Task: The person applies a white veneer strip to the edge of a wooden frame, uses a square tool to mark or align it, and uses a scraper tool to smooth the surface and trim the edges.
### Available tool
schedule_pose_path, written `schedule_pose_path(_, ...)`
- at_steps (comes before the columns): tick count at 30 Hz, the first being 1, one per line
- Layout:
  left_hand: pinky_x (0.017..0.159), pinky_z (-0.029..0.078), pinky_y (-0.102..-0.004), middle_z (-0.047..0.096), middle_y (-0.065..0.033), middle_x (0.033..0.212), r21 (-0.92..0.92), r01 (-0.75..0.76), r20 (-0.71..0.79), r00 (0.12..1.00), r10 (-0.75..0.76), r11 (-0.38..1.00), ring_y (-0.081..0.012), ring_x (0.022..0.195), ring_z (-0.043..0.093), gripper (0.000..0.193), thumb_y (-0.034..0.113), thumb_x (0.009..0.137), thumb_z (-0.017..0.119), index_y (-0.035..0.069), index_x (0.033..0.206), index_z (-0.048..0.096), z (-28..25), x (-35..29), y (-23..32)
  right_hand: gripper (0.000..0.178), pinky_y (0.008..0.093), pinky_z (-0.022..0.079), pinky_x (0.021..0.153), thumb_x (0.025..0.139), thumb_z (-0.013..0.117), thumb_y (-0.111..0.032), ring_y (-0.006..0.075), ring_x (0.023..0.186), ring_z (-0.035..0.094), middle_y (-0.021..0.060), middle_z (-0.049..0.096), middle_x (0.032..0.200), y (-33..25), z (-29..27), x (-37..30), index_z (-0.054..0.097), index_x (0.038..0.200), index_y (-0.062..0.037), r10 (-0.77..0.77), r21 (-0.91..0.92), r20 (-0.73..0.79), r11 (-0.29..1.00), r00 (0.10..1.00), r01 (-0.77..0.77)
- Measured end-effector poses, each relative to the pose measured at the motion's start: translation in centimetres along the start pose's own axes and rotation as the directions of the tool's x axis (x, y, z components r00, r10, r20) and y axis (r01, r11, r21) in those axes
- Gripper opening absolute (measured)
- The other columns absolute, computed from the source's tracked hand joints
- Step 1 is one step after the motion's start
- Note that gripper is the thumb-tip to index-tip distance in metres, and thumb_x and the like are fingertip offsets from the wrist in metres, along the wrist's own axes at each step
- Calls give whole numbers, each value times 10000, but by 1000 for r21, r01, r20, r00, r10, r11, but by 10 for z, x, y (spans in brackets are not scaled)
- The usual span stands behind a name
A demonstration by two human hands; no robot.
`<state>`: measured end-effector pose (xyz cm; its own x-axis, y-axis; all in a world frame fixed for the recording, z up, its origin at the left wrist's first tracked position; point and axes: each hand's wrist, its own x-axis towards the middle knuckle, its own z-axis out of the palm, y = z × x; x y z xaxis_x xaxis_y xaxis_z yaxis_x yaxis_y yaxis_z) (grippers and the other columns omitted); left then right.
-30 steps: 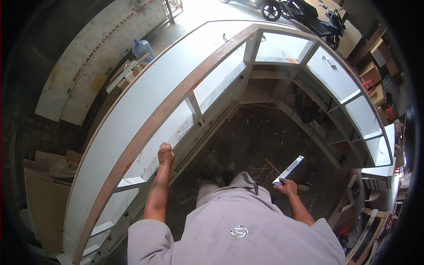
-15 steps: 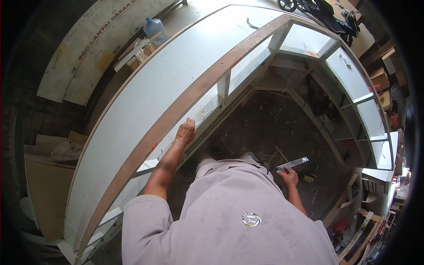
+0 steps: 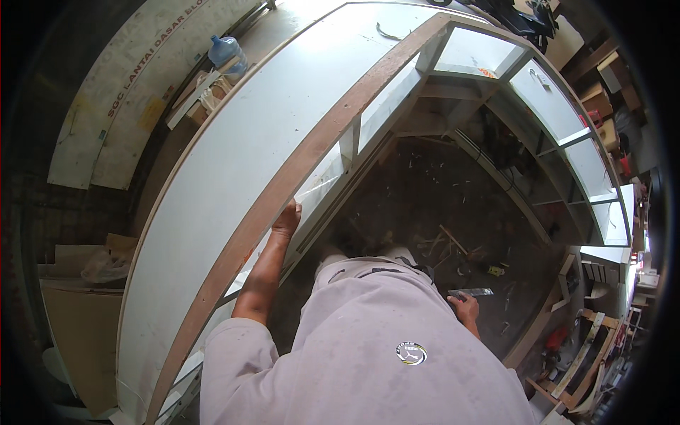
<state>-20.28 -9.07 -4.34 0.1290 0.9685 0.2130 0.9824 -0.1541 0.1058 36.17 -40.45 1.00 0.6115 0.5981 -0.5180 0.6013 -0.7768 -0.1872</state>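
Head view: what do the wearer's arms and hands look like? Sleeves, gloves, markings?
Pale mauve-grey shirt with darker smudges and a small round emblem. The left sleeve is short, plain, same fabric. Left hand and right hand ungloved; no watch or cables visible.

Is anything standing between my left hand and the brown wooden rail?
Nothing visible: in this view, the brown wooden rail itself covers part of your left hand. Whether they touch can't be told.
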Motion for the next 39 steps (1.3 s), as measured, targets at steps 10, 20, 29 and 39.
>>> schedule_pose_path(10,700,514,-485,621,-240,704,-414,595,145,790,-595,689,-400,692,646,213,161,744,646,-44,720,591,-8,18,54,679,417,517,979,655,859,-510,327,1112,682,189,719,1173,14,-35,-2,752,1161,-71,13,76,-36,997,999,-10)
schedule_pose_path(20,404,222,-319,407,-18,555,-510,853,823,448,-348,-107,-128,442,327,226,146,805,574,126,620,447,25,35,-10,733,412,511,1001,642,857,-535,321,1136,674,183,712,1196,-17,-30,54,737,1187,-59,-143,51,24,989,989,141)
schedule_pose_path(29,481,395,-319,538,-9,691,-754,566,408,801,-438,333,-116,560,469,154,193,849,600,57,788,558,-102,94,145,729,395,529,971,657,850,-527,310,1084,702,196,727,1147,-47,-52,90,732,1189,-43,-243,20,52,970,969,242)
schedule_pose_path(39,624,484,-400,630,-134,747,-956,104,252,766,591,273,-182,654,578,378,306,907,646,-49,776,639,-120,58,349,676,391,542,925,682,844,-492,311,1045,714,196,734,1121,-10,-23,127,739,1163,-29,-291,73,115,956,950,284)
